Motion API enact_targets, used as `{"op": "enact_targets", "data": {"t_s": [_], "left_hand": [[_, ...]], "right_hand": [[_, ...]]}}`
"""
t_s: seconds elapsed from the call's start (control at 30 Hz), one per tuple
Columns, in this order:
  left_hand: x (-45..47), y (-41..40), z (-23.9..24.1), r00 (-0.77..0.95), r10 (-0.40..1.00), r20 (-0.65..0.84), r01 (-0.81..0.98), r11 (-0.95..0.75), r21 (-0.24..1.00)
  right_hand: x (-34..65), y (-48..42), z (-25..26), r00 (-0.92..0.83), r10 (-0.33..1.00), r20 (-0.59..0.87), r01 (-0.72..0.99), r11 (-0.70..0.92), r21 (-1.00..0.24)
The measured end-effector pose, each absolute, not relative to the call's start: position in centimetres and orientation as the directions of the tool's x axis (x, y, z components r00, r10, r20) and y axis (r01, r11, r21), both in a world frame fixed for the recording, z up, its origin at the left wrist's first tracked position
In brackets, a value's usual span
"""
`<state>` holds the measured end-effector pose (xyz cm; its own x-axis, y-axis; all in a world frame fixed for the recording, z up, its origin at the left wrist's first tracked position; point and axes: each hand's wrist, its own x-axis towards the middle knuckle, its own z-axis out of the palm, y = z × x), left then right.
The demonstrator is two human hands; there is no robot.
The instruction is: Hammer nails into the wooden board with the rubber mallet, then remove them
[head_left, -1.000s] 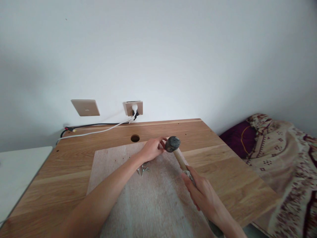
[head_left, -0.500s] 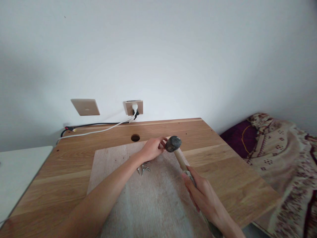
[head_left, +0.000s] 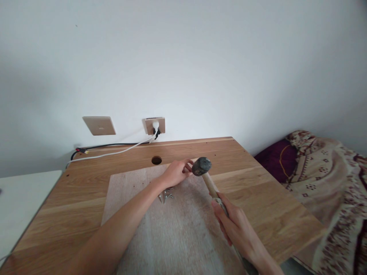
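Observation:
My right hand (head_left: 231, 219) is wrapped round the wooden handle of a hammer (head_left: 210, 186). Its dark, blunt head is raised at the far right corner of a thin plywood board (head_left: 169, 233), close beside the fingertips of my left hand (head_left: 179, 172). Those left fingers are curled together in a pinch, low over the board's far edge. What they hold, if anything, is hidden behind the fingers and the hammer head. Under my left wrist lies a small pile of several silver nails (head_left: 165, 196), partly covered by the arm.
The board rests on a wooden desk (head_left: 275, 206) with a round cable hole (head_left: 156, 160). A white and a black cable run along its back from a wall socket (head_left: 155, 126). A white surface (head_left: 25, 206) stands at left, and a patterned blanket (head_left: 323, 179) lies at right.
The view has tilted very slightly upward. My hands and the hammer stay almost in the same place, with the hammer head beside the left fingertips in both frames.

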<state>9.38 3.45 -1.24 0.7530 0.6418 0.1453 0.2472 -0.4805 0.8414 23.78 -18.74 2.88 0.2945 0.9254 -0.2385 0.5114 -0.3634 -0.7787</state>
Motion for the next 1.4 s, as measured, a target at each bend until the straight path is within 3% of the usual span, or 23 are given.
{"op": "enact_targets", "data": {"t_s": [0.5,0.63,0.7,0.8,0.9,1.1,1.23,1.4], "left_hand": [[8.8,3.5,-0.5,0.766,0.63,0.127,0.29,-0.515,0.806],[6.3,3.7,2.7,0.838,0.539,0.084,0.386,-0.695,0.606],[4.8,3.4,4.7,0.877,0.48,-0.033,0.436,-0.764,0.475],[3.3,2.4,6.6,0.848,0.497,-0.186,0.53,-0.787,0.316],[2.8,1.3,6.7,0.827,0.506,-0.247,0.558,-0.793,0.245],[3.2,0.7,5.8,0.847,0.485,-0.218,0.528,-0.814,0.242],[3.5,1.1,5.0,0.881,0.465,-0.09,0.47,-0.834,0.288],[4.2,2.4,3.0,0.859,0.508,0.066,0.389,-0.73,0.561]], "right_hand": [[23.9,-18.5,2.5,0.307,0.926,-0.221,0.567,-0.364,-0.738],[23.9,-18.4,2.2,0.33,0.92,-0.212,0.57,-0.373,-0.732],[23.8,-18.4,2.3,0.343,0.917,-0.202,0.576,-0.375,-0.726],[23.7,-18.3,2.6,0.341,0.913,-0.222,0.583,-0.391,-0.713],[23.7,-18.3,2.8,0.334,0.908,-0.251,0.584,-0.409,-0.702],[23.7,-18.4,2.3,0.354,0.902,-0.247,0.583,-0.419,-0.696],[23.7,-18.4,2.1,0.371,0.893,-0.255,0.557,-0.434,-0.708],[23.8,-18.3,1.9,0.366,0.895,-0.254,0.576,-0.433,-0.694]]}}
